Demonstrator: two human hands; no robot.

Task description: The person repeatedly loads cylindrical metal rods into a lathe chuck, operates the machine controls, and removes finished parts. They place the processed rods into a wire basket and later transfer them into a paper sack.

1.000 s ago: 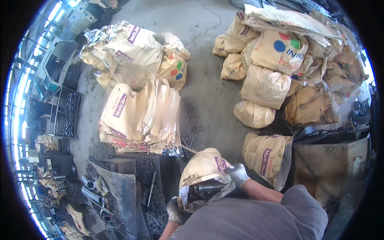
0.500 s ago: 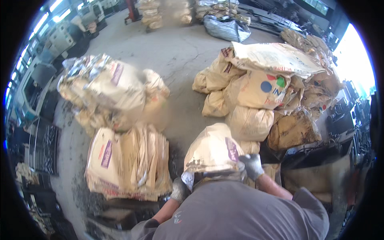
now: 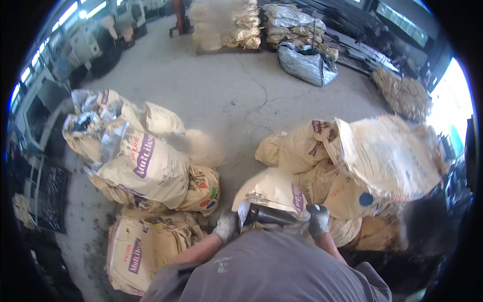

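Observation:
Directly in front of me is a tan paper sack with a purple printed patch and a torn, silvery-lined mouth turned toward my body. Its mouth gapes, and something dark and smooth shows inside; I cannot make out what. My left hand, in a grey-white work glove, grips the left edge of the mouth. The gloved right hand is closed on the right edge, fingers curled over it. My torso hides the sack's near end.
On the left, a stack of flattened sacks lies near a heap of crumpled sacks. More sacks are piled at right. Farther off stand a silvery bulk bag, pallets of stacked sacks and machines.
The sack's mouth shows wider and its dark inside is more visible. Both hands stay at its edges. The view has tilted up, bringing more of the far floor into sight.

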